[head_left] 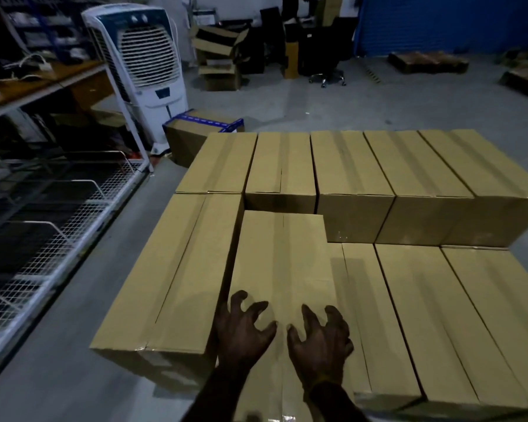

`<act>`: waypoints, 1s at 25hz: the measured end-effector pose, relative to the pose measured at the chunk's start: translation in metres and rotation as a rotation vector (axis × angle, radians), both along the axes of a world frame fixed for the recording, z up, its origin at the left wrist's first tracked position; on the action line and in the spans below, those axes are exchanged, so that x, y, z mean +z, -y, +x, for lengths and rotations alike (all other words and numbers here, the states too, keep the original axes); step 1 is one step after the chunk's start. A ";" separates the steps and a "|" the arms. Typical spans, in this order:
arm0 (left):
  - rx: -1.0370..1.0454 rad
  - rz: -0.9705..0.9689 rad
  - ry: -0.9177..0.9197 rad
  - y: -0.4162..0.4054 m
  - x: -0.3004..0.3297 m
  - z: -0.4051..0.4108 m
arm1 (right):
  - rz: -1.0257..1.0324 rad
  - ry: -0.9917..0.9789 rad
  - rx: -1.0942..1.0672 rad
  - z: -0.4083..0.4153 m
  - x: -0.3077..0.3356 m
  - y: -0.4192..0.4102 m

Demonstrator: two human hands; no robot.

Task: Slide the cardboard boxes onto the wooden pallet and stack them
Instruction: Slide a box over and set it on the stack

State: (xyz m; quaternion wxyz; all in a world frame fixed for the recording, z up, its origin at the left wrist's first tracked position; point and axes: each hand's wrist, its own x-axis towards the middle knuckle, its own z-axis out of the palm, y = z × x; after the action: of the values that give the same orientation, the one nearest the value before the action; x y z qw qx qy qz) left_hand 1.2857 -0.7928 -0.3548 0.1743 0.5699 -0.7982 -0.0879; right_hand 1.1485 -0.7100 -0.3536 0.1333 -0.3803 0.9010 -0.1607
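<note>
A long brown cardboard box (282,263) lies lengthwise in front of me, its far end against the back row of boxes (348,166). My left hand (243,330) and my right hand (319,339) rest side by side on the near part of its top, fingers spread and curled, pressing on it. It sits beside another raised box (180,269) on its left. Lower boxes (424,315) lie to its right. The stack hides the wooden pallet beneath.
A white air cooler (147,62) stands at the back left, next to a taped carton (195,132) on the floor. White wire-mesh shelving (52,239) runs along the left. Loose cartons (220,56), an office chair (329,56) and spare pallets (427,62) stand at the back.
</note>
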 end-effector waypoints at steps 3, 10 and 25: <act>0.044 0.079 0.027 0.004 -0.011 0.003 | -0.009 -0.019 0.022 0.009 -0.006 0.009; -0.241 0.197 0.187 -0.035 0.007 0.018 | 0.028 -0.020 0.189 0.014 0.000 -0.016; -0.469 0.122 0.516 -0.088 0.043 0.101 | 0.019 -0.055 0.633 0.013 -0.003 -0.113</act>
State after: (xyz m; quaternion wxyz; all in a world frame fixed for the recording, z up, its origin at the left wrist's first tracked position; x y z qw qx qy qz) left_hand 1.3867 -0.7047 -0.3114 -0.0924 0.3837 -0.9184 -0.0260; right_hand 1.1617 -0.5968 -0.3564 0.1561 -0.6448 0.7426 -0.0923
